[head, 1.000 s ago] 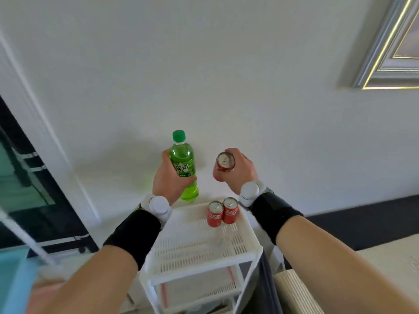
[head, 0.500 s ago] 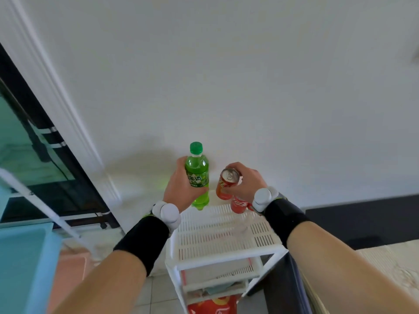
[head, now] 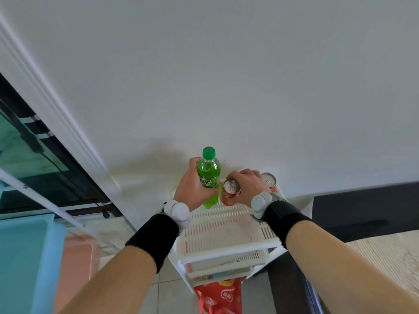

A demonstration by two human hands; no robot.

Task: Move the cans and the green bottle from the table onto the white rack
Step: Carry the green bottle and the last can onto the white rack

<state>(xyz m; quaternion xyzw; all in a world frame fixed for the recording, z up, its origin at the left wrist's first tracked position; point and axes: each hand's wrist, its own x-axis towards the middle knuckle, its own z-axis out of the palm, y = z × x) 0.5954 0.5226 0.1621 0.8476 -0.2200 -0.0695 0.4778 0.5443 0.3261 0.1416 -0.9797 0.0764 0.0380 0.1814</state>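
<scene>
My left hand grips the green bottle around its label, holding it upright with its base low over the far left of the white rack. My right hand is closed on a red can, tilted slightly, just right of the bottle at the rack's far edge. Another red can stands on the rack's far right corner, partly hidden behind my right hand. Whether the bottle or the held can touches the shelf I cannot tell.
The rack stands against a white wall, with lower shelves and a red snack bag beneath. A blue bin and pink bin sit at left, beside a dark glass door. A cream-covered surface lies at right.
Both hands have lowered toward the rack's far edge. The can in my right hand has come down beside the bottle, and the view has shifted left and down.
</scene>
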